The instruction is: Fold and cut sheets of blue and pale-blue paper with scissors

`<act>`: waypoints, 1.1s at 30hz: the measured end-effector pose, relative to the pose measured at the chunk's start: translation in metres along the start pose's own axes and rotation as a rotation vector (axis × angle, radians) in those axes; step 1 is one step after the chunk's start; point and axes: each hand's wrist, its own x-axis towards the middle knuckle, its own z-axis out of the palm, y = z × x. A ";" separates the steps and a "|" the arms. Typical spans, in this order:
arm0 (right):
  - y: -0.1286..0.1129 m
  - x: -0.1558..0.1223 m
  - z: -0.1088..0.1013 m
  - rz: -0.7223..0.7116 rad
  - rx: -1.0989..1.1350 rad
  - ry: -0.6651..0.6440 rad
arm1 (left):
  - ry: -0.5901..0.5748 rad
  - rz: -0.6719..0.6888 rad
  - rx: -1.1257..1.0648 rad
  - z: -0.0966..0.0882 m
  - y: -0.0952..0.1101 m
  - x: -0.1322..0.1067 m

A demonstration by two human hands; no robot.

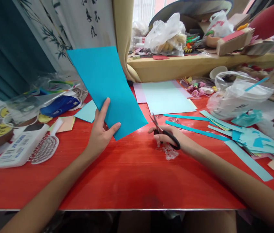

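Observation:
My left hand (101, 131) pinches the lower edge of a large blue paper sheet (105, 85) and holds it raised and tilted above the red table (127, 174). My right hand (169, 137) grips black-handled scissors (162, 131) just right of the sheet; their blades are slightly apart and point up toward the sheet's lower right corner. The scissors rest low, close to the tabletop.
Cut blue paper strips (197, 129) and scraps (258, 139) lie to the right. A pale blue sheet (167, 97) lies at the back centre. At left sit a hairbrush (46, 145) and a white device (21, 145). Plastic bags (238, 94) and clutter crowd the right and the back shelf.

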 end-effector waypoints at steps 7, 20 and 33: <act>-0.005 -0.010 0.008 0.183 -0.022 -0.142 | 0.053 0.021 0.001 0.001 0.006 -0.003; -0.011 -0.011 0.012 0.152 0.042 -0.192 | -0.057 -0.022 -0.047 0.010 -0.004 -0.009; -0.008 -0.012 0.017 0.143 0.045 -0.125 | -0.046 0.045 0.009 0.009 -0.007 -0.009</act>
